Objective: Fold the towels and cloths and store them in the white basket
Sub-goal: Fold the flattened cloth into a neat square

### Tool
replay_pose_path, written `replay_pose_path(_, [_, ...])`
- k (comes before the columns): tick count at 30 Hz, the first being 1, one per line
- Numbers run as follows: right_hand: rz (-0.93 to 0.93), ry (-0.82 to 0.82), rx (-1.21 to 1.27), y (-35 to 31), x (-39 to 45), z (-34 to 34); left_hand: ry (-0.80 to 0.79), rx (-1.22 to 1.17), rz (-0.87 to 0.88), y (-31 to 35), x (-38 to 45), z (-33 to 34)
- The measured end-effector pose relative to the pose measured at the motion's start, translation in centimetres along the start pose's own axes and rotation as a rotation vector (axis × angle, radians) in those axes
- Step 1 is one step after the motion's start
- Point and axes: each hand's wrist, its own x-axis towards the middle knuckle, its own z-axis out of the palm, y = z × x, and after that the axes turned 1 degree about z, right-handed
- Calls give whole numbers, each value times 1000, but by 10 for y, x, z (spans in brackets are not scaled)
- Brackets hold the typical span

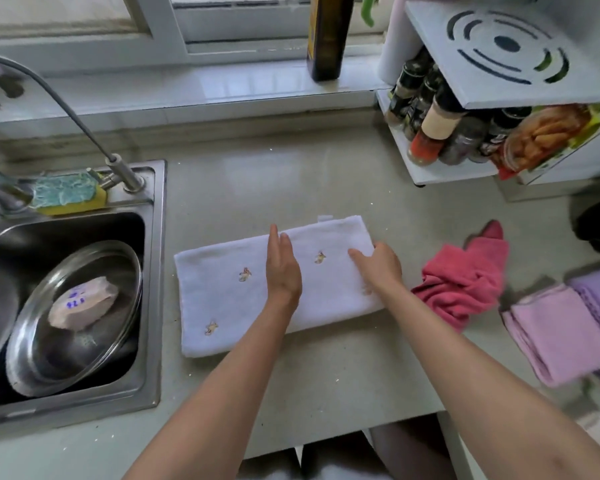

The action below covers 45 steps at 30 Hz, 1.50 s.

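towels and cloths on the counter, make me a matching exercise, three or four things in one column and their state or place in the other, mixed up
Things:
1. white towel
2. red cloth
3. pink cloth
4. sponge

States or places:
A. crumpled, unfolded, right of the white towel
B. on the sink rim by the tap
C. flat on the counter under both hands
D. folded, at the counter's right edge

Pairs: 1-C, 2-A, 3-D, 4-B
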Motion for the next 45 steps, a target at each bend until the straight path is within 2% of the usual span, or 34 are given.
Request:
replay_pose_path(5, [-31, -131, 116, 8, 2, -8, -100, 156, -20, -8, 17, 2])
replay_pose_path(11, [-98, 3, 178, 16, -6, -26, -206, 206, -26, 8, 27, 15])
replay_pose_path(14, [-100, 3, 196, 14, -11, -28, -115, 145, -39, 8, 4, 21])
replay_pose_path(16, [-90, -3, 219, 11, -14, -30, -17, 61, -117, -2, -22, 19])
replay_pose_path(18, [-78, -17, 240, 9, -16, -30, 18, -78, -216, -17, -41, 12])
replay_pose_path(25, [-86, -20, 284, -7, -27, -37, -153, -121, -294, -4, -41, 11])
replay_pose_path(28, [-106, -102, 324, -18, -34, -48, -148, -71, -375, 14, -26, 2])
replay_pose_path(32, [-164, -345, 442, -43, -48, -59, -262, -261, -533, 34, -3, -25])
replay_pose_path(36, [-287, -344, 426, -70, -71, -36, -328, -282, -557, 37, 17, -59])
replay_pose_path(40, [-361, -221, 296, -100, -92, 17, -239, -283, -497, 40, 35, -113])
replay_pose_path(44, [-448, -132, 139, -126, -112, 67, 84, -88, -350, 34, 44, -156])
replay_pose_path(45, [-452, -119, 133, -130, -116, 79, 115, -68, -344, 31, 45, -163])
